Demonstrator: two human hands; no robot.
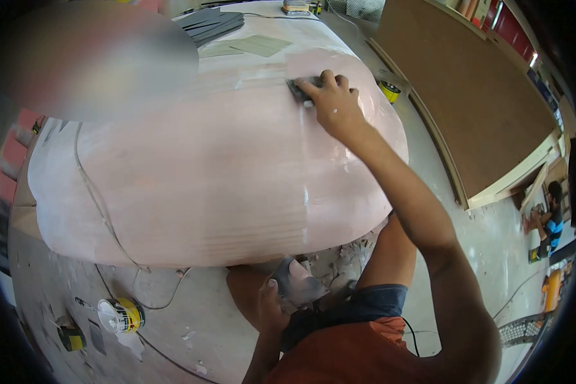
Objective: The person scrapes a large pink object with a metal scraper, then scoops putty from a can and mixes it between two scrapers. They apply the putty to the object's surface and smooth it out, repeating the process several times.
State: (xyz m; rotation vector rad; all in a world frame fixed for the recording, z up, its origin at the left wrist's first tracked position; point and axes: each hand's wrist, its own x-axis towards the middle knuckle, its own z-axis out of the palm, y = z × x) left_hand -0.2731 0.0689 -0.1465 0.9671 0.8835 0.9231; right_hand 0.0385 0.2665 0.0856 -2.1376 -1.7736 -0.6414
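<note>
A large pale pink, smooth curved surface (192, 166) fills the middle of the view. At its upper right, my right hand (336, 105) presses a dark flat spreader (296, 91) against it, fingers closed on the tool. A wet, glossy pink patch (365, 109) lies around and right of that hand. Low in front of my lap, my left hand (272, 310) holds a grey plate (297, 286) with a lump of pink paste (299, 270) on it.
Grey sheets (214, 24) and greenish sheets (256, 45) lie on the far end. A cable (96, 192) crosses the left side. An open tub (120, 315) stands on the floor. At right are a brown panel (467, 96) and another person (550, 221). A blur covers the upper left.
</note>
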